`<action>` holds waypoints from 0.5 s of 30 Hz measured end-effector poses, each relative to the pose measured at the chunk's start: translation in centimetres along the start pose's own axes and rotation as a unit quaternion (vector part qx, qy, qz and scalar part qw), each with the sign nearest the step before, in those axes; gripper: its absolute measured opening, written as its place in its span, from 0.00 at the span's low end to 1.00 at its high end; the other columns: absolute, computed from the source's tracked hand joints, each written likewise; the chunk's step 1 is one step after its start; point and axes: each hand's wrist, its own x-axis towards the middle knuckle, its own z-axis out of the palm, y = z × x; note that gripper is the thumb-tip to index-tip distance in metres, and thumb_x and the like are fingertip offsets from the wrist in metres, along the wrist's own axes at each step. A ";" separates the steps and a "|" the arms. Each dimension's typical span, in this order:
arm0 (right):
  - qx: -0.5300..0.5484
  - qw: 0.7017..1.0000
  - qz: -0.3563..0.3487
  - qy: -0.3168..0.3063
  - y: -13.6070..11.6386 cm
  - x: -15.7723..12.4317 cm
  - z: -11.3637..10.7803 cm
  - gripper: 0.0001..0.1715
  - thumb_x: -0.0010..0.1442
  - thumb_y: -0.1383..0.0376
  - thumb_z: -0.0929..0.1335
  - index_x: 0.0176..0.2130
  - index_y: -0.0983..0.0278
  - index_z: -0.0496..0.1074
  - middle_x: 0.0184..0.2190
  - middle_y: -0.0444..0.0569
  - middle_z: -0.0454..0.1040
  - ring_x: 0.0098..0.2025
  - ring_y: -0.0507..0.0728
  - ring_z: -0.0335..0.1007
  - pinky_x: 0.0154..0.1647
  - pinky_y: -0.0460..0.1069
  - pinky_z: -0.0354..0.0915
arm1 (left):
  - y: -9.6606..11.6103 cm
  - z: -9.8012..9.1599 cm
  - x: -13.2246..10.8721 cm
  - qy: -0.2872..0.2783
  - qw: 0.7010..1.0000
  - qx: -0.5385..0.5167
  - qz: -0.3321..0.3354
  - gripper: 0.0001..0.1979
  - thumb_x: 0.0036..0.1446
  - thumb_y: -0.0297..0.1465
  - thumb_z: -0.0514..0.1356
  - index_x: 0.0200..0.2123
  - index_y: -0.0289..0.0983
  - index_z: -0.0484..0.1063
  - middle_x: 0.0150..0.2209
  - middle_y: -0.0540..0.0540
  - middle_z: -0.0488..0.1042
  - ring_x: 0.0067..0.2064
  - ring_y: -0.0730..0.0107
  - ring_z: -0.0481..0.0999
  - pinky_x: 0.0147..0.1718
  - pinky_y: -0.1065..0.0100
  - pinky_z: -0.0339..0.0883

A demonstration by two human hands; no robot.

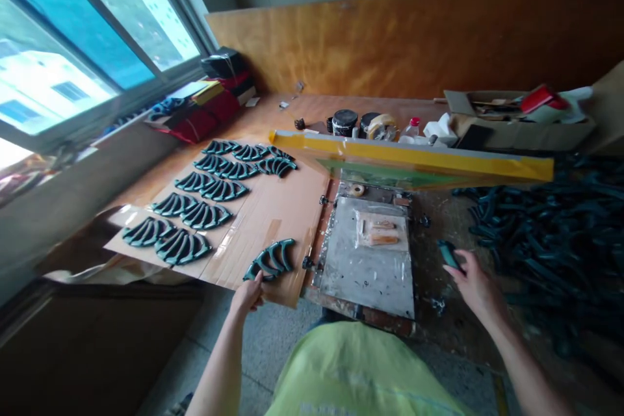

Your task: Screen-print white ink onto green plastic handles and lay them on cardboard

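My left hand [249, 292] is at the front edge of the cardboard sheet [263, 214], its fingers closed at the near end of a small fan of dark green curved pieces [273, 259]. On the right, my right hand [475, 276] pinches a single dark green piece [448, 255] above the bench. Several finished-looking rows of the same curved pieces [182, 246] lie fanned out on the cardboard's left half. Between my hands sits a grey flat plate [336, 266] with a small taped block [383, 232] on it.
A large heap of dark green pieces [531, 227] covers the bench at right. A yellow-taped screen frame [414, 153] is raised behind the plate. Black-lidded jars [344, 122], tape rolls [383, 127] and a cardboard box [526, 133] stand behind it. Windows [88, 26] are at left.
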 end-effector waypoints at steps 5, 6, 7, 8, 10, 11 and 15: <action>0.078 0.972 -0.216 -0.053 -10.6 4.0 1.3 0.17 0.64 0.66 0.62 0.51 0.59 0.71 0.47 0.51 0.75 0.47 0.58 0.73 0.46 0.51 0.67 | 8.1 -0.9 0.1 -0.016 0.998 -0.009 0.064 0.25 0.50 0.56 0.54 0.23 0.38 0.67 0.12 0.47 0.66 0.13 0.67 0.64 0.14 0.68 0.59; 0.064 0.968 -0.234 -0.064 -12.0 4.7 1.7 0.16 0.64 0.68 0.62 0.49 0.59 0.72 0.48 0.51 0.74 0.47 0.58 0.72 0.45 0.50 0.66 | 10.6 -0.7 -0.2 -0.016 0.995 -0.030 0.099 0.26 0.51 0.56 0.53 0.26 0.38 0.68 0.15 0.48 0.68 0.14 0.70 0.65 0.16 0.70 0.60; 0.043 0.965 -0.247 -0.074 -13.0 5.2 2.0 0.16 0.64 0.69 0.62 0.48 0.59 0.73 0.47 0.50 0.74 0.46 0.57 0.71 0.44 0.49 0.66 | 13.2 -0.5 -0.8 -0.018 0.989 -0.054 0.136 0.26 0.53 0.56 0.52 0.30 0.37 0.69 0.17 0.49 0.69 0.16 0.72 0.65 0.17 0.72 0.60; 0.017 0.963 -0.255 -0.083 -13.7 5.5 2.3 0.15 0.64 0.69 0.62 0.47 0.59 0.74 0.46 0.50 0.73 0.46 0.57 0.70 0.42 0.49 0.66 | 15.9 -0.2 -1.5 -0.020 0.980 -0.083 0.179 0.27 0.53 0.56 0.52 0.33 0.37 0.69 0.19 0.51 0.70 0.17 0.74 0.66 0.19 0.73 0.61; -0.032 0.958 -0.270 -0.095 -14.4 5.9 2.5 0.15 0.65 0.69 0.62 0.47 0.59 0.74 0.44 0.52 0.72 0.47 0.58 0.68 0.41 0.49 0.65 | 21.1 0.2 -3.5 -0.037 0.934 -0.184 0.305 0.27 0.55 0.55 0.53 0.38 0.36 0.70 0.20 0.51 0.70 0.17 0.76 0.67 0.19 0.75 0.60; -0.050 0.955 -0.274 -0.099 -14.5 5.9 2.5 0.16 0.65 0.69 0.62 0.49 0.59 0.74 0.44 0.53 0.72 0.48 0.59 0.67 0.42 0.49 0.65 | 23.4 0.4 -4.5 -0.041 0.908 -0.230 0.348 0.26 0.55 0.55 0.54 0.40 0.37 0.70 0.20 0.51 0.71 0.17 0.76 0.67 0.19 0.75 0.60; -0.060 0.953 -0.281 -0.091 -15.1 5.7 2.8 0.21 0.64 0.68 0.63 0.56 0.61 0.69 0.49 0.57 0.73 0.54 0.63 0.64 0.51 0.55 0.63 | 29.3 1.0 -7.4 -0.060 0.834 -0.372 0.404 0.23 0.57 0.54 0.52 0.35 0.38 0.66 0.18 0.52 0.70 0.15 0.76 0.65 0.17 0.75 0.57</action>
